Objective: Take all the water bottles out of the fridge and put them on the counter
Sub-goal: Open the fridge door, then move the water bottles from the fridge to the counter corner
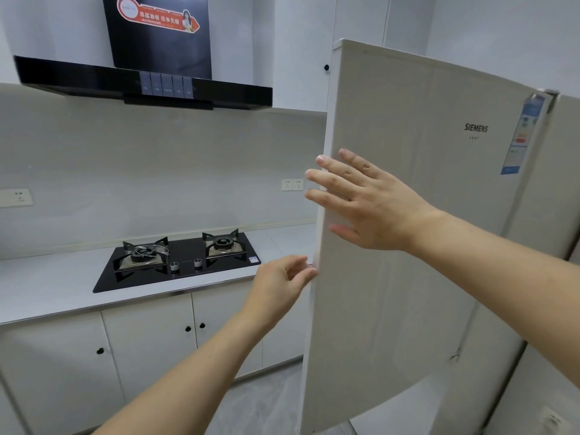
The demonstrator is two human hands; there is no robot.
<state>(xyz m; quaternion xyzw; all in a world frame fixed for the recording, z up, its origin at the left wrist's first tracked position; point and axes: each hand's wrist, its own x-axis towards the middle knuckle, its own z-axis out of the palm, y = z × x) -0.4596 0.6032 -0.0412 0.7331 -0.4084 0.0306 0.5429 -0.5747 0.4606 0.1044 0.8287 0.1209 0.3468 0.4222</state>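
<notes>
Opening the fridge door: my right hand lies flat on it at three o'clock, left hand curls round its edge. Bottles unseen; next, swing it wide.

- The tall beige metal fridge door stands swung out at the right, its free edge toward the long pale stone counter.
- A black glass two-burner hob lies in that counter, left of the door.
- A black angled range hood hangs above the hob (white cabinets sit below).
- The right hand lies before the door's face; the left hand is lower, at its edge.
</notes>
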